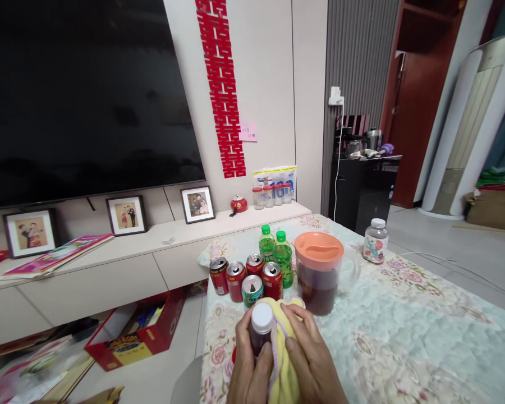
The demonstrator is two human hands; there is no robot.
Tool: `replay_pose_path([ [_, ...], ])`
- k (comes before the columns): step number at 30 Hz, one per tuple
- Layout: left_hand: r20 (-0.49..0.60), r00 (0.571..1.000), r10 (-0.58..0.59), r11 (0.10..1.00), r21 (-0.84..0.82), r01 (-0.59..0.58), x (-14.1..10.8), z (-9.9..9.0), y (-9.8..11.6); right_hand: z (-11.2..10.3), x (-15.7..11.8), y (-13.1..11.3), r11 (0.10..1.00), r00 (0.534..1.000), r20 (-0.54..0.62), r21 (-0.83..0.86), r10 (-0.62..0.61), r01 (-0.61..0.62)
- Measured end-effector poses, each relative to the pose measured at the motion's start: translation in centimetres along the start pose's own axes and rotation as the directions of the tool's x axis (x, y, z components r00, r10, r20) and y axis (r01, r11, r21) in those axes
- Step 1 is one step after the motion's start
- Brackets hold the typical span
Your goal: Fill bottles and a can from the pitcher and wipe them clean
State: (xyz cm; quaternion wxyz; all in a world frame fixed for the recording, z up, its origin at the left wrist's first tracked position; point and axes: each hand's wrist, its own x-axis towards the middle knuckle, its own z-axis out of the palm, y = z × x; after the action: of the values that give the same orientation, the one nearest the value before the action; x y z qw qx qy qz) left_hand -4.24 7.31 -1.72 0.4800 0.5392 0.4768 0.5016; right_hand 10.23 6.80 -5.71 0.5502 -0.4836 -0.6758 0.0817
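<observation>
A small bottle [261, 318] with a white cap and dark contents stands upright in my left hand [249, 370], whose fingers are wrapped round it. My right hand [309, 350] grips a yellow cloth [287, 367] with a purple edge and presses it against the bottle's right side. Just beyond my hands are several drink cans, among them a green can [252, 287] and a red can [273, 279]. Behind the cans stand two green-capped bottles [283, 255]. A clear pitcher [318, 280] with an orange lid and dark liquid is to their right.
A labelled jar [376, 241] with a white lid stands farther right on the floral tablecloth [404, 314]. Past the table runs a low white cabinet [164, 247] with framed photos, a red pot [238, 203] and red-lidded jars. On the floor at left lies an open red box [138, 331].
</observation>
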Motion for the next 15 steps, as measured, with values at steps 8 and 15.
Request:
replay_pose_path([
  [8, -0.049, 0.999, 0.002, 1.000, -0.006, -0.003, -0.8, 0.6, 0.1, 1.0, -0.6, 1.7, 0.957, 0.951, 0.221, -0.240, 0.216, -0.162],
  [15, -0.088, 0.994, 0.067, 0.998, -0.003, -0.068, -0.8, 0.5, -0.8, 1.1, -1.1, 1.8, 0.932, 0.967, 0.190, -0.349, 0.170, -0.095],
])
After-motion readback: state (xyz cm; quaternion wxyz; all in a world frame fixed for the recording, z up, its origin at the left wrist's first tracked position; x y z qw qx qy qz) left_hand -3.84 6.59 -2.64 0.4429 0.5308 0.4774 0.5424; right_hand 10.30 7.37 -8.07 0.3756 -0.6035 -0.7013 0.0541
